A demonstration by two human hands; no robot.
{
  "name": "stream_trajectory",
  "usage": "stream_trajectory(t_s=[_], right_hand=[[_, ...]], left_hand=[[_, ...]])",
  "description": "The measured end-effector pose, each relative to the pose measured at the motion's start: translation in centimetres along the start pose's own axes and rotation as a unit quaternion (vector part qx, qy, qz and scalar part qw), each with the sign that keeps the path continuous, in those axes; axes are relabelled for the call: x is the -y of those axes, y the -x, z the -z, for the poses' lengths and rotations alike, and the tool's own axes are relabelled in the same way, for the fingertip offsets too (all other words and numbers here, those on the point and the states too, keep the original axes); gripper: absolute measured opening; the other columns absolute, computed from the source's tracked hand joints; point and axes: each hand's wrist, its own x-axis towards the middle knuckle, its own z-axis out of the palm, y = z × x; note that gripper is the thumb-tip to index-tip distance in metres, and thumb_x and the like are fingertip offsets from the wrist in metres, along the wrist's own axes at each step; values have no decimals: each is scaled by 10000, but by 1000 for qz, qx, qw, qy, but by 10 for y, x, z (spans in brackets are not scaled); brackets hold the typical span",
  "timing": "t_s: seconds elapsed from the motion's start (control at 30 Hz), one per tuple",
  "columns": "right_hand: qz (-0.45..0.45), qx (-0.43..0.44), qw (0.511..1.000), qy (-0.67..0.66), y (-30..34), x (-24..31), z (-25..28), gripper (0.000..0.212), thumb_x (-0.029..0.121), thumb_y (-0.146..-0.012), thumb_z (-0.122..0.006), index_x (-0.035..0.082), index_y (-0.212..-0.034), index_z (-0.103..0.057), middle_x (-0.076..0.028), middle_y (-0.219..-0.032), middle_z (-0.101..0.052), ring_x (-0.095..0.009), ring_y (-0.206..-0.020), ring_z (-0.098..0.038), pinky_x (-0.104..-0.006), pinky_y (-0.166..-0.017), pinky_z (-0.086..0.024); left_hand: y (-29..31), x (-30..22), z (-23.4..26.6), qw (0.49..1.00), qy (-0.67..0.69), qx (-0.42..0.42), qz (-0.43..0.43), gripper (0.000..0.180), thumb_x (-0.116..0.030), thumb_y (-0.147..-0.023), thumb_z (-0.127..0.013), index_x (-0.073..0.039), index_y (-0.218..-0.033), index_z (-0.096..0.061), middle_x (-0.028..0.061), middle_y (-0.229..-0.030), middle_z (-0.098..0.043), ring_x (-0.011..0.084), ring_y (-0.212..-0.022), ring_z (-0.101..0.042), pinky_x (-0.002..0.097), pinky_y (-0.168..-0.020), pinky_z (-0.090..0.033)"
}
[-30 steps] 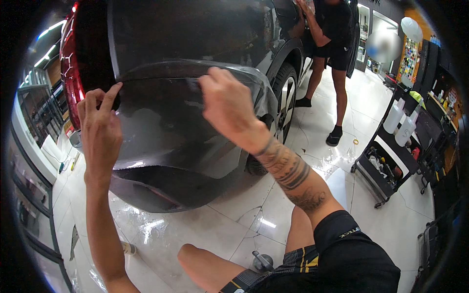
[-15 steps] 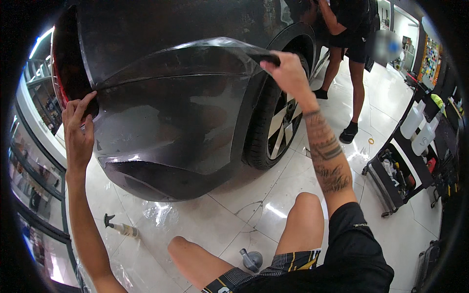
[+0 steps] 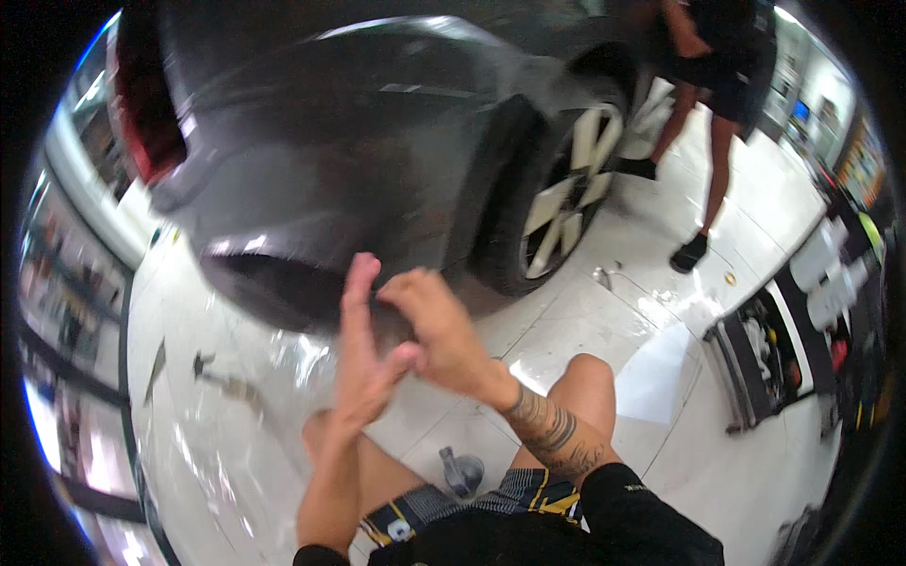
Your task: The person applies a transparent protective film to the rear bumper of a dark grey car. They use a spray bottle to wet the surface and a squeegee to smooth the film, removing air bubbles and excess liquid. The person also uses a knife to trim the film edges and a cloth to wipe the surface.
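Observation:
My left hand (image 3: 363, 349) is raised in front of the car's rear corner, its fingers stretched upward and its thumb apart. Close against it is my right hand (image 3: 439, 330), with bent fingers turned toward the left palm; motion blur hides whether anything is in them. Both hands are off the grey bumper (image 3: 349, 179). Higher on the bodywork, a shiny, clear-looking film edge (image 3: 415, 28) curves toward the wheel (image 3: 571, 193). The red tail light (image 3: 142, 113) is at the left.
Below the bumper a spray bottle (image 3: 226, 382) lies on the tiled floor. A grey round object with a handle (image 3: 461, 472) is between my knees. Another person (image 3: 722, 160) stands past the wheel. On the right is a black cart (image 3: 769, 349) with white bottles (image 3: 835, 297).
Both hands have left the car and come together before me. The right hand has let go of the lifted film edge; the left has moved away from the tail light. The view has shifted.

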Motion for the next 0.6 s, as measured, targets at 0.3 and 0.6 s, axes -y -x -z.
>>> stream_trajectory(t_s=[0.3, 0.6], right_hand=[[-250, 347, 894, -131, 86, -22, 46, 381, 52, -828, -624, 6, -1204, -587, -119, -1082, -631, -213, -1005, -604, -306, -892, -462], [-412, 411, 794, -176, 89, -58, 11, 362, 93, -910, -597, -22, -1249, -545, -113, -1099, -632, -174, -968, -602, -283, -870, -468]], left_hand=[[266, 38, 149, 782, 197, 85, 585, 618, -590, -929, -405, -32, -1128, -580, 104, -1055, -615, 160, -802, -637, 315, -557, -556], [450, -3, 62, 701, -58, 118, 701, 632, -525, -966, -341, 31, -990, -640, 224, -902, -650, 391, -862, -633, 474, -770, -474]])
